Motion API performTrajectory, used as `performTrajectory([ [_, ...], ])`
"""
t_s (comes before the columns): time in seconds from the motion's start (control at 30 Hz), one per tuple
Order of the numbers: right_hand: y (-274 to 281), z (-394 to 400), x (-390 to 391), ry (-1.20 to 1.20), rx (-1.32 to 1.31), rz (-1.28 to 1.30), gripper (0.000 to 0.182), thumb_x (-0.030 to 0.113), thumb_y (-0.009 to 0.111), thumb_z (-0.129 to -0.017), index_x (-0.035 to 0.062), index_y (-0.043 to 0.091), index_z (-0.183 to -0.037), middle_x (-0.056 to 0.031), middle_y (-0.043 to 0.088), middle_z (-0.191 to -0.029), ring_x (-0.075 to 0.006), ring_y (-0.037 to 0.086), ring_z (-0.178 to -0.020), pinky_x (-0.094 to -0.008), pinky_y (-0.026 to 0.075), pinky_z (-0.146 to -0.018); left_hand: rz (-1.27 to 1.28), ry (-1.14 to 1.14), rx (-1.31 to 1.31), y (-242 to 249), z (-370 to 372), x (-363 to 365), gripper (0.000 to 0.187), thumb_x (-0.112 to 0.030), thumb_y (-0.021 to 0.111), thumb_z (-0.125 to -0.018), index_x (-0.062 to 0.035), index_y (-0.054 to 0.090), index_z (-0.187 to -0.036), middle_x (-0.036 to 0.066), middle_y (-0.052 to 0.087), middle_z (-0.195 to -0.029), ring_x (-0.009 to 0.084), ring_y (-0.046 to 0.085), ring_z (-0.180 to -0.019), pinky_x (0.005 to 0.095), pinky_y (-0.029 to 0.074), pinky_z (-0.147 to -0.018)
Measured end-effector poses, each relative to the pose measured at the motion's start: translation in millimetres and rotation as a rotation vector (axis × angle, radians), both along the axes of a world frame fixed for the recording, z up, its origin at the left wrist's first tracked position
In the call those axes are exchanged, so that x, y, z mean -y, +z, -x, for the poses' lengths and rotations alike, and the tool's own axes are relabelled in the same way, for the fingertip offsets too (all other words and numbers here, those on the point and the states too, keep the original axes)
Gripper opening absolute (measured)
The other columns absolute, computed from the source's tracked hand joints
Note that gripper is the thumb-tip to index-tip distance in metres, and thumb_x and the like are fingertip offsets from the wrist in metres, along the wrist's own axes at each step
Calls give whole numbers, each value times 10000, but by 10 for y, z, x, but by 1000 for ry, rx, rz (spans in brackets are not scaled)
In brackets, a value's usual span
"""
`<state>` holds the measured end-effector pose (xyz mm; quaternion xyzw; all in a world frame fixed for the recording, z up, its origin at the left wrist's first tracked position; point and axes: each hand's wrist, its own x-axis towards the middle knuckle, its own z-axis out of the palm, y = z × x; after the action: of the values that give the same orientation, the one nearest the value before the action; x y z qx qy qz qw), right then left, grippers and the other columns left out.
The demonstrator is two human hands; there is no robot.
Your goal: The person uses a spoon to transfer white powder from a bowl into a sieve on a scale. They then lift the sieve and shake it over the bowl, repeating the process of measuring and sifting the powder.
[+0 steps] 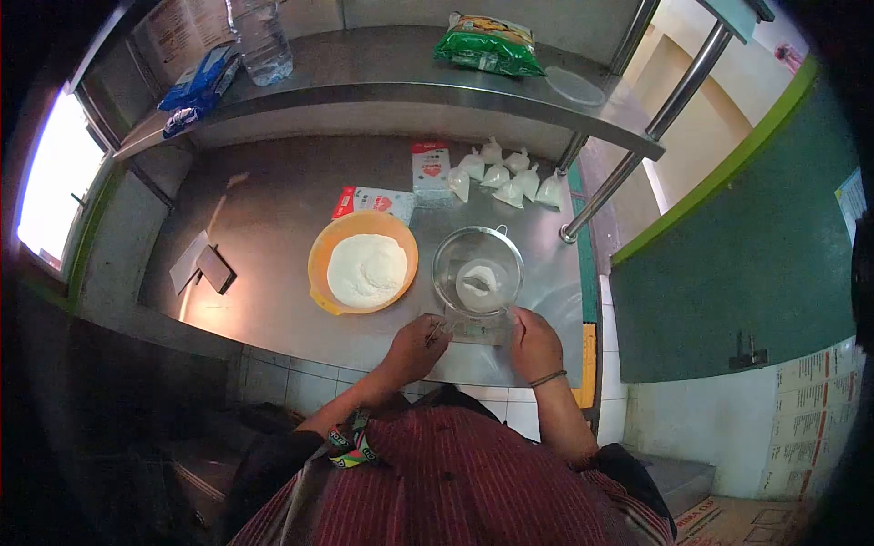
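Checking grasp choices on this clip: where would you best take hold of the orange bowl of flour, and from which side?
Probably by the rim of the orange bowl, one hand on each side, from the near edge of the table. It is wide, round and open-topped, heaped with flour, so a level two-sided hold suits it. The glass bowl crowds its right side; left hand and right hand are there.

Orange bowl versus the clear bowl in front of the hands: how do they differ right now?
The orange bowl is opaque and wider; the clear bowl is see-through and smaller. The orange bowl holds a broad mound of white powder covering most of its floor; the clear bowl holds only a small amount. The orange bowl sits apart from both hands; the clear bowl sits just beyond the left hand and right hand. Both are round and stand on the steel counter.
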<state>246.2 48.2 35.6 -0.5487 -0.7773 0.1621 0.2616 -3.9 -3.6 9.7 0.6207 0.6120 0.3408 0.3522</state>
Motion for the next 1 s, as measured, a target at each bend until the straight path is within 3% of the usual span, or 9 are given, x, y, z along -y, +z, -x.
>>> performTrajectory([
  [0.2,25,-93,-46,-44,-28,62,244,125,518,-998,22,657,-1171,-227,697,-1086,-414,666,-1009,-475,532,-875,-87,-36,-62,-66,3,-9,346,-223,700,-940,17,606,-1171,222,692,-995,367,698,-884,441,551,-787],
  [0.3,-64,-109,-79,-89,-116,14,245,138,519,-1011,22,652,-1181,-241,694,-1073,-426,665,-1000,-477,530,-868,13,-18,58,20,-14,5,336,-222,694,-943,13,608,-1168,218,687,-991,359,697,-872,432,551,-783],
  [0.37,-65,-65,-123,-154,-122,-43,259,155,500,-1016,19,652,-1176,-230,692,-1101,-409,659,-1033,-479,524,-912,4,-11,-3,32,-23,-5,376,-240,720,-936,23,617,-1184,206,707,-1027,294,707,-904,402,553,-820],
  [0.5,-46,-8,-144,-164,-107,-71,265,155,497,-1015,20,646,-1186,-232,689,-1118,-410,656,-1041,-477,522,-917,56,2,37,5,-44,-12,390,-246,721,-935,32,613,-1187,212,707,-1033,302,708,-918,405,550,-832],
  [0.57,-72,-5,-127,-113,-99,42,262,161,495,-1016,20,647,-1176,-230,686,-1115,-409,656,-1039,-476,523,-914,-38,-32,44,-47,-41,-5,362,-245,699,-939,19,605,-1168,225,691,-1015,353,703,-888,433,549,-790],
  [0.7,-52,-19,-40,-70,-123,11,261,175,494,-1020,23,648,-1166,-227,688,-1102,-409,656,-1035,-476,523,-908,-9,3,5,-11,-46,-18,383,-245,713,-938,26,615,-1190,205,710,-1029,306,710,-913,396,553,-823],
  [1.0,-69,12,10,-70,-41,-33,246,171,482,-1031,33,633,-1167,-213,678,-1100,-395,657,-1030,-468,525,-891,-41,-35,56,-17,-39,-22,370,-245,693,-942,29,598,-1170,227,688,-994,361,690,-871,447,539,-773],
])
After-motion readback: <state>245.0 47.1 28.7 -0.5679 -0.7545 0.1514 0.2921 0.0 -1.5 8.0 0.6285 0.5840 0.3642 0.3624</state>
